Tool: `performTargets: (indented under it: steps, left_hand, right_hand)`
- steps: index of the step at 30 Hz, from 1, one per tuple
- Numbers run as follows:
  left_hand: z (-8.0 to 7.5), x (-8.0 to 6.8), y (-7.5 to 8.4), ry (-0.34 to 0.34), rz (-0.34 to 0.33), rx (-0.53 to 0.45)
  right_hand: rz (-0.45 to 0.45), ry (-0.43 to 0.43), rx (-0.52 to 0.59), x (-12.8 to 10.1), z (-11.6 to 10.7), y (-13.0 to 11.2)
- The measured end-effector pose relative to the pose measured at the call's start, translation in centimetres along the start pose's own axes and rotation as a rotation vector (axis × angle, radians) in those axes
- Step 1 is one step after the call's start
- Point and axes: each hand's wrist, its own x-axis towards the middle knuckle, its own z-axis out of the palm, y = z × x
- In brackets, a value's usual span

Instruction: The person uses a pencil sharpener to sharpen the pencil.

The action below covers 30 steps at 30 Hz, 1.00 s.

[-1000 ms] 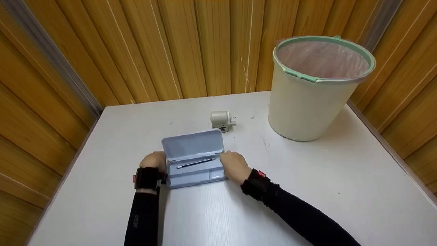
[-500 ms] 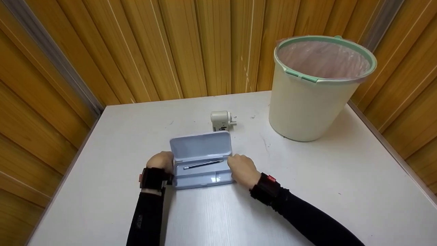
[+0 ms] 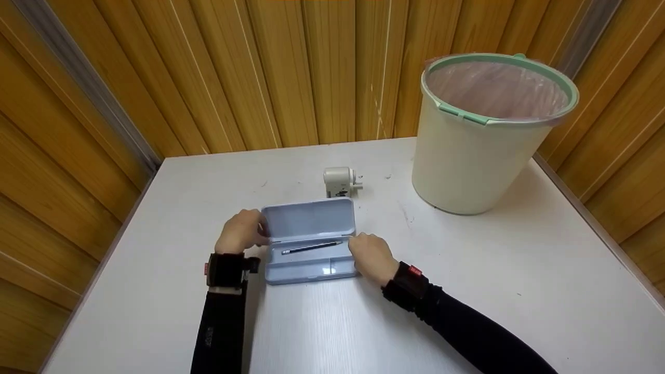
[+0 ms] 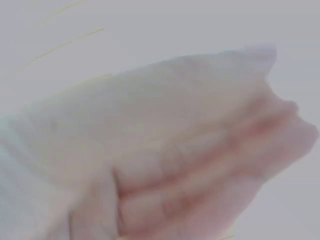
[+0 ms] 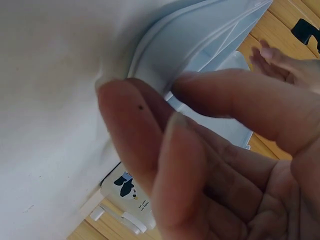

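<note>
A pale blue pencil case (image 3: 298, 269) lies on the white table with its lid (image 3: 311, 218) raised. Inside, a dark pencil (image 3: 311, 248) rests at a slant in the rear compartment. My right hand (image 3: 371, 257) holds the case's right end, thumb and curled fingers at its end wall (image 5: 170, 55). By the left edge of the lid is my left hand (image 3: 240, 231), its fingers loosely bent. The left wrist view is blurred and shows that hand (image 4: 165, 145) with nothing visible in it; whether it touches the lid I cannot tell.
Just behind the lid stands a small white crank pencil sharpener (image 3: 337, 182). A tall cream bin (image 3: 462, 161) with a green rim and a plastic liner stands at the back right. Wood-patterned panels (image 3: 291, 72) border the table (image 3: 467, 291) at the back and sides.
The pencil case shifted right with both hands, towards the front of the sharpener. Since then my left hand has moved back from the base's left end to beside the lid.
</note>
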Motion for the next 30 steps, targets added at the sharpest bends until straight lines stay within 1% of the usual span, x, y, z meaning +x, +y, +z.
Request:
performTargets:
  steps: [3,6,8,12,15,18,25,27,30]
  left_hand:
    - [0.3,0.5,0.8,-0.011,0.090,-0.024]
    - [0.9,0.9,1.7,-0.032,0.138,-0.011]
    - [1.4,1.0,2.2,-0.028,0.164,0.015]
    - [2.3,1.1,3.0,0.013,0.217,0.067]
    - [3.0,1.0,3.4,0.053,0.238,0.094]
    - [3.7,1.0,3.8,0.086,0.241,0.125]
    - [4.7,1.1,4.6,0.129,0.230,0.196]
    - [5.1,1.1,4.8,0.170,0.240,0.238]
    - [5.7,1.2,5.2,0.249,0.255,0.337]
  right_hand:
    - [-0.019,0.034,-0.019,-0.1,0.1,0.1]
    - [-0.016,0.032,-0.021,0.0,0.1,0.2]
    - [-0.006,0.021,-0.022,0.0,0.0,0.2]
    - [0.015,-0.009,-0.013,0.0,-0.1,0.1]
    - [0.018,-0.017,-0.003,0.0,0.0,0.1]
    - [0.014,-0.017,0.005,0.0,0.1,0.1]
    - [0.015,-0.012,0.023,0.0,0.0,0.1]
    - [0.011,-0.006,0.022,0.0,0.0,0.1]
    - [0.000,0.009,0.011,-0.1,0.0,0.1]
